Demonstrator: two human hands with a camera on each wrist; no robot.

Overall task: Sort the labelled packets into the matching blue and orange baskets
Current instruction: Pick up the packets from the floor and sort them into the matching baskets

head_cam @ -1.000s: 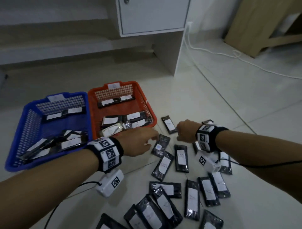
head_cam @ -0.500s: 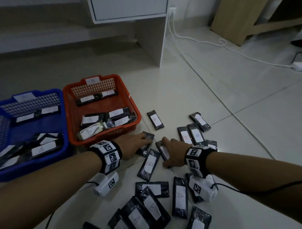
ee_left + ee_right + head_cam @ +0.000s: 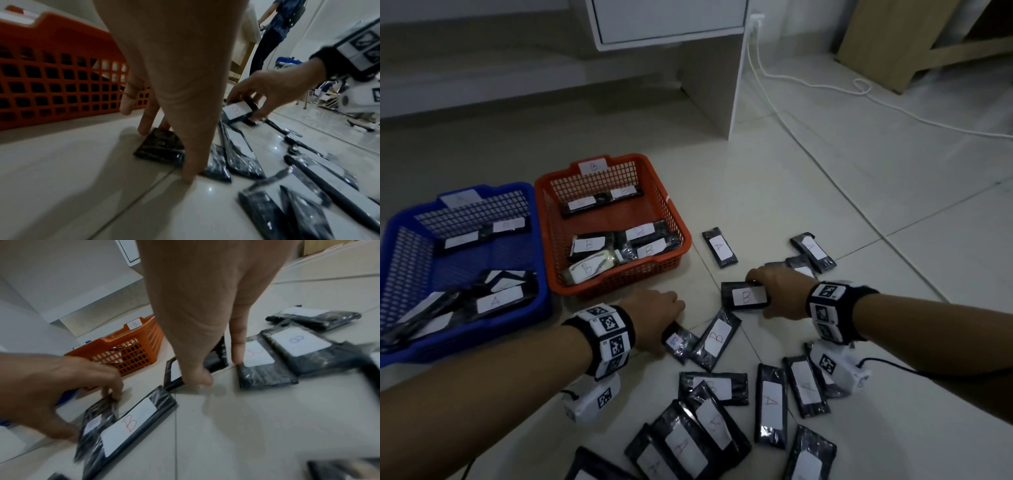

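The blue basket [image 3: 539, 240] and the orange basket [image 3: 619, 278], tagged B, stand side by side on the floor, each holding black packets with white labels. My left hand [image 3: 671, 329] is just in front of the orange basket [image 3: 61, 81]. Thumb and fingers pinch the ends of a small black packet [image 3: 162, 146] that lies on the tile; its label is too blurred to read. My right hand [image 3: 760, 296] grips a packet labelled B [image 3: 745, 296], turned sideways and tilted up off the floor. The right wrist view shows my right hand [image 3: 218, 369] with thumb and forefinger on that packet [image 3: 214, 361].
Many loose packets marked A or B lie on the tiles near me, including a B packet [image 3: 717, 337] between my hands and an A packet [image 3: 719, 248] beside the orange basket. A white cabinet [image 3: 671, 20] stands behind, with a cable [image 3: 859, 85] on the floor.
My right hand has gone from lying on a packet on the floor to gripping it and turning it sideways, label up. My left hand has stayed on the small packet, closing round it.
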